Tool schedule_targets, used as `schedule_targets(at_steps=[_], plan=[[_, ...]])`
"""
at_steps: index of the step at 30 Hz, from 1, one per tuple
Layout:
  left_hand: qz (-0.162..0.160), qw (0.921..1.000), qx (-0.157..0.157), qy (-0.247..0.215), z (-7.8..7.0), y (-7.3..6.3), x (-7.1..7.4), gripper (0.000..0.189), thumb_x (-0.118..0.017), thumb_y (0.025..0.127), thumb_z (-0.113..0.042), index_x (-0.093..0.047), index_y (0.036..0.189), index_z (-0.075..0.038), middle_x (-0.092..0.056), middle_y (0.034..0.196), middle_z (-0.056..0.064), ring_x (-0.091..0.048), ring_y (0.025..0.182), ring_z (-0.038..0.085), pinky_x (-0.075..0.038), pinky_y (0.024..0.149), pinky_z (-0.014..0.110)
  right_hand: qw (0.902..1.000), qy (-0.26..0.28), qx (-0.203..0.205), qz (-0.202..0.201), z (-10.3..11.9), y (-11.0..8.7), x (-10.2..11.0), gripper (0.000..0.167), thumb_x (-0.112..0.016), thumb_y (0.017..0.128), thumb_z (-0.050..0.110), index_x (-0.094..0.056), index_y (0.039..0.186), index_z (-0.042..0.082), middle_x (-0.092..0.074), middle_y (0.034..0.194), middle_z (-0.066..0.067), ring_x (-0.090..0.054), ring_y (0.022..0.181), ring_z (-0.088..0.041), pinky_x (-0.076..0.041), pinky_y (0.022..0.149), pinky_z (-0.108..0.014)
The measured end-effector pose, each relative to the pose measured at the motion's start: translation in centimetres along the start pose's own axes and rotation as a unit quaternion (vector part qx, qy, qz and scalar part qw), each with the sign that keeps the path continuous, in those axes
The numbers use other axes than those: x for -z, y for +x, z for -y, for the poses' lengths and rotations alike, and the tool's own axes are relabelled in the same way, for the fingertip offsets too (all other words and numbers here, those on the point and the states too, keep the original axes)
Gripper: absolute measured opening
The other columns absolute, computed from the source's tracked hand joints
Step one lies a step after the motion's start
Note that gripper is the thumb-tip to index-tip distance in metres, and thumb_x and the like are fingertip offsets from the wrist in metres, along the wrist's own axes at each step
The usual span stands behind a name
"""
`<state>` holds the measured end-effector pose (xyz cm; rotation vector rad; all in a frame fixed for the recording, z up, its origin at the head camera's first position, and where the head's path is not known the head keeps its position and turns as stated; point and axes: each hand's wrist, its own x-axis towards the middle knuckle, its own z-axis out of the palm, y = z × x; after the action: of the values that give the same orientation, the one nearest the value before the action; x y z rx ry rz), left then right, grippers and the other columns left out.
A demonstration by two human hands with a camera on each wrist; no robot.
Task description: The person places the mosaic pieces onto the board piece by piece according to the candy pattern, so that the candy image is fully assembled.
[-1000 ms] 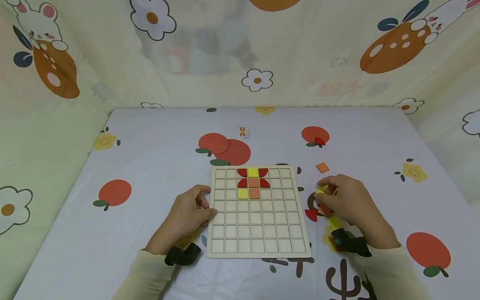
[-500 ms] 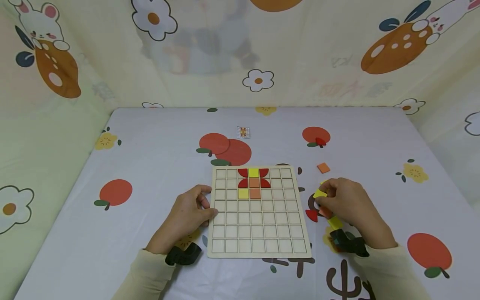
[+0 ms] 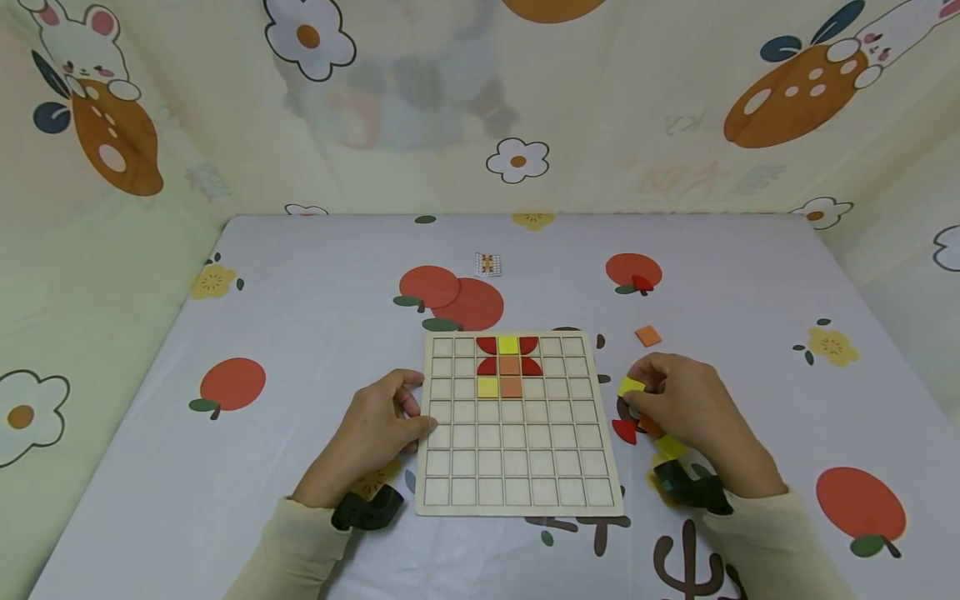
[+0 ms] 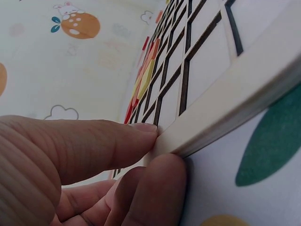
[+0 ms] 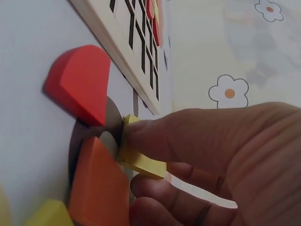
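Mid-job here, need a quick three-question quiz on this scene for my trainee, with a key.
1. What colour is the piece in the right hand? (a) red (b) yellow (c) orange
2. True or false: the left hand touches the left edge of the board.
3. How many red pieces lie in the board's cells?

Key: 1 b, yellow; 2 true; 3 four.

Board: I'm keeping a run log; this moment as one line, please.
left hand: holds board edge; right hand: pinches yellow tile; red tile: loose beside board
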<state>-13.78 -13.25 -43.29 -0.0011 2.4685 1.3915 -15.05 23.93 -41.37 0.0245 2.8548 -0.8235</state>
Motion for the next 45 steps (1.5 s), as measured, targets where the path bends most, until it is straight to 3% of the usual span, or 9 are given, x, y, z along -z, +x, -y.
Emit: schedule_targets(at_steps=[8, 18, 28, 33, 37, 45], plan=[[-0.001, 1.0000, 0.001, 0.003, 0.0, 0.0, 0.0, 0.058, -0.081, 0.087, -0.003, -0.058, 0.139, 0.001, -0.058, 0.088, 0.007, -0.060, 0.059, 0.016, -0.051, 0.055, 0.027, 0.9996, 0.015, 0.014, -0.018, 0.6, 0.1, -0.3, 0.017, -0.075, 0.094, 0.011, -0.073, 0.109, 0.004, -0.067, 0.086, -0.007, -0.058, 0.079, -0.023, -0.051, 0.057, -0.029], [0.001, 1.0000, 0.007, 0.004, 0.0, 0.1, 0.0, 0.058, -0.081, 0.087, -0.005, -0.057, 0.139, 0.000, -0.058, 0.089, 0.007, -0.060, 0.060, 0.017, -0.051, 0.055, 0.027, 0.9968, 0.078, 0.011, -0.013, 1.4, 0.5, -0.7, 0.020, -0.072, 0.094, 0.008, -0.073, 0.114, 0.002, -0.064, 0.092, -0.012, -0.063, 0.070, -0.021, -0.054, 0.053, -0.029], [0.002, 1.0000, 0.006, 0.000, -0.1, 0.0, 0.0, 0.058, -0.081, 0.087, -0.004, -0.057, 0.139, 0.000, -0.058, 0.089, 0.007, -0.060, 0.060, 0.016, -0.050, 0.055, 0.027, 0.9992, 0.022, 0.033, -0.007, 1.6, 1.2, -1.0, 0.033, -0.079, 0.086, 0.007, -0.074, 0.118, -0.002, -0.064, 0.090, -0.010, -0.058, 0.083, -0.026, -0.051, 0.054, -0.031], [0.003, 1.0000, 0.007, 0.000, -0.1, 0.0, 0.0, 0.057, -0.081, 0.087, -0.004, -0.057, 0.139, 0.001, -0.058, 0.088, 0.008, -0.059, 0.060, 0.017, -0.050, 0.055, 0.028, 0.9995, -0.005, 0.031, -0.003, 1.6, 1.3, -0.8, 0.032, -0.079, 0.087, 0.009, -0.074, 0.117, -0.002, -0.060, 0.082, -0.008, -0.054, 0.073, -0.023, -0.047, 0.048, -0.030], [0.002, 1.0000, 0.008, 0.004, -0.2, 0.0, -0.1, 0.058, -0.081, 0.087, -0.004, -0.057, 0.140, 0.000, -0.058, 0.088, 0.007, -0.060, 0.060, 0.016, -0.050, 0.055, 0.027, 0.9998, 0.009, 0.015, -0.002, 2.0, 1.2, -0.7, 0.034, -0.078, 0.088, 0.011, -0.072, 0.119, -0.002, -0.058, 0.082, -0.008, -0.052, 0.064, -0.021, -0.045, 0.044, -0.029], [0.001, 0.9999, 0.008, 0.008, -0.2, 0.0, -0.1, 0.058, -0.081, 0.087, -0.005, -0.057, 0.140, 0.000, -0.058, 0.089, 0.007, -0.060, 0.060, 0.016, -0.050, 0.055, 0.027, 0.9972, 0.044, 0.060, 0.003, 3.7, 1.4, -1.8, 0.030, -0.082, 0.086, 0.011, -0.074, 0.113, 0.000, -0.060, 0.081, -0.005, -0.056, 0.080, -0.022, -0.047, 0.057, -0.028]])
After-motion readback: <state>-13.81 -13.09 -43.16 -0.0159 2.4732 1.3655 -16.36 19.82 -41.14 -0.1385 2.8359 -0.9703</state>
